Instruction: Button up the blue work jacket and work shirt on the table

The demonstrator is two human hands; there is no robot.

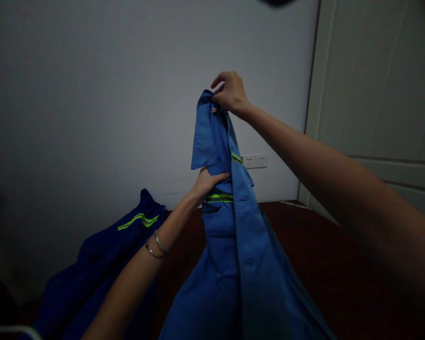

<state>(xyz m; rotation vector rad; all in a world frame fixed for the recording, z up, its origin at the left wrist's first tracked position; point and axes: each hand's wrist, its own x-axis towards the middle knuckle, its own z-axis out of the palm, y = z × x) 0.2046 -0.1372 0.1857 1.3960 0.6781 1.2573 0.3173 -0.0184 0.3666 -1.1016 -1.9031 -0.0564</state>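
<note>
A light blue work shirt (221,236) with yellow-green reflective stripes hangs upright in front of me. At its top, my right hand (229,92) pinches the collar near a small label, its fingers closed on the cloth. Lower down, my left hand (210,182) grips the shirt below the collar flap, with the thumb lying across the front. The other left fingers are hidden behind the fabric. Buttonholes run down the front placket. The lower end of the shirt spreads out towards me and leaves the view at the bottom.
A dark blue garment (102,255) with a similar stripe lies to the left, beside my left forearm. Beneath is a dark red surface (304,236) reaching the pale wall (127,94). A wall socket (255,161) sits behind the shirt, and a light door (382,85) stands at right.
</note>
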